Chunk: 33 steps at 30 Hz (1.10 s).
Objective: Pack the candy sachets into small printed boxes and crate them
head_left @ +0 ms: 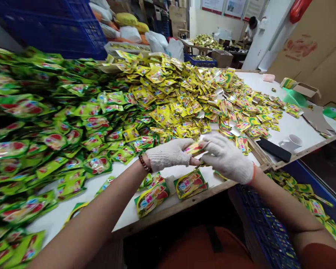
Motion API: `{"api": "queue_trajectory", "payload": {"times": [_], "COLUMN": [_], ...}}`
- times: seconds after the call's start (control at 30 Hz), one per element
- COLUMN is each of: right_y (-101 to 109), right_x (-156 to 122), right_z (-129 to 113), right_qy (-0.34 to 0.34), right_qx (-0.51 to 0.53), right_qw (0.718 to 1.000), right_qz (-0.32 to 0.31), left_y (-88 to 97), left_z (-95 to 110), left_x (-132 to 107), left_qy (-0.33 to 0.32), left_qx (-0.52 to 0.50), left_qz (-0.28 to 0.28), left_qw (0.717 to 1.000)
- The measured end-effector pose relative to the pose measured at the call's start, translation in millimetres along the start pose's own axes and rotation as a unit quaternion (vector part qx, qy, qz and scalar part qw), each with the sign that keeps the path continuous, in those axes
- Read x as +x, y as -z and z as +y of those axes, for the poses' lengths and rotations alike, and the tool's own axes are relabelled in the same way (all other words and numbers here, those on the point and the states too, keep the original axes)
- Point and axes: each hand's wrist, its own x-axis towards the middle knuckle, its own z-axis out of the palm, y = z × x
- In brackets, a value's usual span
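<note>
My left hand (169, 154), in a knitted white glove with bare fingertips, pinches a small colourful packet (194, 148) between thumb and fingers. Gloved in white too, my right hand (228, 158) curls its fingers round the packet's other end, hiding part of it. Just below my hands, near the table's front edge, lie a yellow-green fruit-printed packet (189, 184) with others under it and a similar packet (152, 198) to its left. Beyond my hands rises a heap of yellow packets (182, 101). Green packets (98, 164) are piled to the left.
A blue crate (50, 28) stands behind the green pile. On the right are a black phone-like object (273, 149), a white mug (292, 142) and an opened carton (305, 89). Below the table's right edge, a blue crate (264, 220) holds packets. A person (252, 30) is far off.
</note>
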Motion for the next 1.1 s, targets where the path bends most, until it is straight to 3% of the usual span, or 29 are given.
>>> {"api": "queue_trajectory", "payload": {"times": [0.03, 0.1, 0.17, 0.27, 0.37, 0.53, 0.63, 0.73, 0.83, 0.9, 1.0, 1.1], "right_y": [1.3, 1.3, -3.4, -15.6, -25.0, -27.2, -29.0, -34.5, -40.7, -43.2, -43.7, -41.9], "right_x": [-3.5, -11.3, -15.5, -11.8, -3.9, 1.3, 5.3, 9.8, 10.8, 9.3, 8.0, 11.1], "right_z": [3.3, 9.0, 11.0, 8.0, 5.9, 11.3, 12.2, 7.0, -1.5, -5.2, -3.0, 5.7], "right_qy": [-0.042, -0.161, -0.281, -0.372, -0.377, -0.357, -0.32, -0.327, -0.36, -0.366, -0.35, -0.348], "right_qx": [0.04, 0.141, 0.226, 0.287, 0.31, 0.276, 0.274, 0.259, 0.231, 0.24, 0.297, 0.369], "right_qw": [0.998, 0.976, 0.929, 0.876, 0.87, 0.892, 0.907, 0.908, 0.9, 0.896, 0.888, 0.86], "right_qz": [0.013, 0.047, 0.087, 0.113, 0.071, 0.014, 0.01, 0.042, 0.082, 0.073, 0.018, -0.051], "left_y": [1.2, -1.2, -9.1, -24.2, -32.3, -30.5, -29.9, -31.2, -33.4, -35.4, -38.4, -38.5], "left_z": [-5.1, -16.2, -27.0, -39.5, -45.8, -47.5, -46.5, -45.0, -44.1, -44.6, -46.7, -49.1], "left_x": [-5.5, -16.2, -24.4, -30.6, -33.2, -38.2, -40.7, -42.1, -42.8, -43.1, -43.3, -43.2], "left_qy": [0.01, 0.028, 0.016, -0.024, -0.056, -0.12, -0.111, -0.087, -0.083, -0.086, -0.092, -0.126], "left_qx": [0.055, 0.177, 0.298, 0.4, 0.403, 0.377, 0.376, 0.36, 0.352, 0.362, 0.374, 0.375], "left_qz": [-0.008, 0.053, 0.13, 0.159, 0.158, 0.154, 0.147, 0.164, 0.171, 0.172, 0.178, 0.165], "left_qw": [0.998, 0.982, 0.945, 0.902, 0.9, 0.905, 0.908, 0.914, 0.917, 0.912, 0.905, 0.903]}}
